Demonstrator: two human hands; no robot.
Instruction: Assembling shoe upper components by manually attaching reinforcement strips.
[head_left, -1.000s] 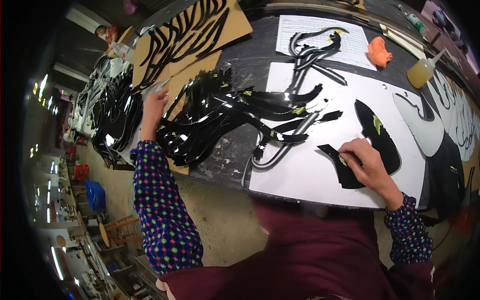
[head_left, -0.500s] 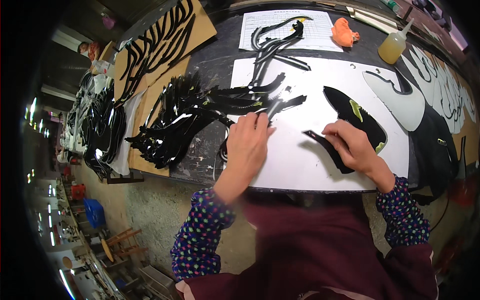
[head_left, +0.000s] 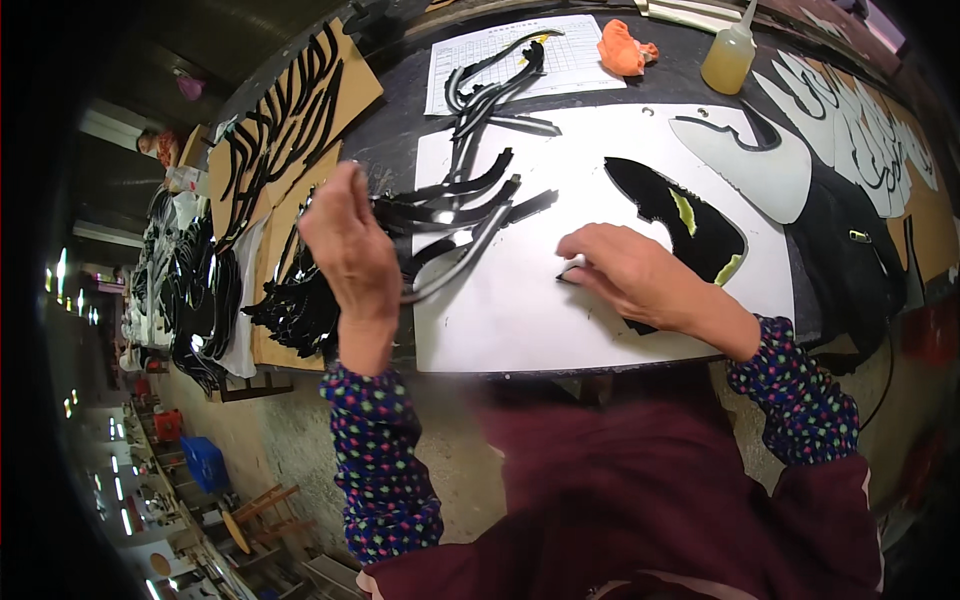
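The right hand [head_left: 640, 275] is closed on a small black piece [head_left: 640, 328], thumb and fingers bent over it. One dark tip pokes out past the fingertips and another bit shows below the palm; the piece lies over the near part of a white sheet [head_left: 480, 330]. The left hand [head_left: 350, 250] is above a pile of black strips [head_left: 300, 315], its fingers drawn together; whether it holds anything, I cannot tell.

Just beyond the right hand lies a larger black panel [head_left: 705, 240] with yellow-green patches, and beyond that, to the right, a white panel [head_left: 750, 180]. Between the hands, loose strips [head_left: 460, 215] reach onto the sheet. At the back of the dark table [head_left: 395, 125] are a printed form [head_left: 575, 80], an orange cloth [head_left: 625, 50] and a bottle [head_left: 728, 65] of yellow liquid. Far left, more strips lie in rows on cardboard [head_left: 350, 90].

For good handling, a light pinch near the edge would probably keep the piece flat and unmarked, and strips are likely best lifted singly, since they overlap and could drag one another.

The right hand covers most of the piece, so its outline is lost. The left hand is blurred and hides part of the pile. The bottle's tip is cut off or nearly so at the upper edge, and the far left is dim and bent.
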